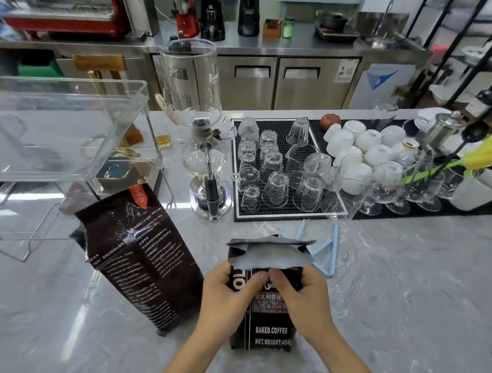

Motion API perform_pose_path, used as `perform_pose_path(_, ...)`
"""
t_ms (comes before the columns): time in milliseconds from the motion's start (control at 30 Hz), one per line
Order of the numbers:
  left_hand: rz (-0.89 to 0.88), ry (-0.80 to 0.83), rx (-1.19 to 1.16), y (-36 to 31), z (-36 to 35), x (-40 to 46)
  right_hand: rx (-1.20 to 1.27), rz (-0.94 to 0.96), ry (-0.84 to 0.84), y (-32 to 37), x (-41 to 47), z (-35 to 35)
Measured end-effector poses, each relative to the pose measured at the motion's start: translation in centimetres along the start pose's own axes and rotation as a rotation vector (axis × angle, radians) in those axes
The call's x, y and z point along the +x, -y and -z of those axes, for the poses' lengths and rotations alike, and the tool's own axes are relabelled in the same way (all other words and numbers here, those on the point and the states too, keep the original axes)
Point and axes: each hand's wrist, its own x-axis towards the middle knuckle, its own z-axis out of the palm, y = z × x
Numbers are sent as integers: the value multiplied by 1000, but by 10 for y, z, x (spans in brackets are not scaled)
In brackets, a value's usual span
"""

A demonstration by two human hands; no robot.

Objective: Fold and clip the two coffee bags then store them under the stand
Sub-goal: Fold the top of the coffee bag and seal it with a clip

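Note:
A dark coffee bag (269,332) marked BAKED.COFFEE stands near the counter's front, its silver-lined top flap (270,253) bent over toward me. My left hand (226,295) and my right hand (304,299) both grip the bag just under that flap, thumbs meeting at its middle. A second, taller dark coffee bag (140,260) stands open-topped to the left, leaning slightly. Two light blue clips (328,252) lie on the counter just behind the held bag. The clear acrylic stand (72,128) rises at the left, with open space beneath it.
A glass siphon coffee maker (206,162) stands behind the bags. A black mat (237,169) holds several upturned glasses; white cups (367,146) and stemmed glasses sit to the right. A white vase with yellow flowers (481,185) is at the far right.

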Motion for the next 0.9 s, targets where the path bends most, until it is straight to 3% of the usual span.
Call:
perform_pose_path(133, -15, 12, 14, -7, -5, 7, -70, 27, -22, -4, 8, -2)
perform_pose_path(333, -27, 47, 4, -12, 3, 13, 50, 45, 50, 4, 14, 6)
perform_pose_path(433, 87, 59, 38, -15, 6, 21, 82, 46, 75, 11, 21, 12)
perform_pose_path(533, -62, 97, 70, -25, 14, 26, 148, 71, 132, 23, 28, 17)
perform_pose_path(700, -50, 181, 13, -34, 29, 36, 181, 115, 177, 32, 37, 21)
perform_pose_path(900, -37, 156, -92, -43, 35, 36, 217, 114, 190, 28, 42, 30)
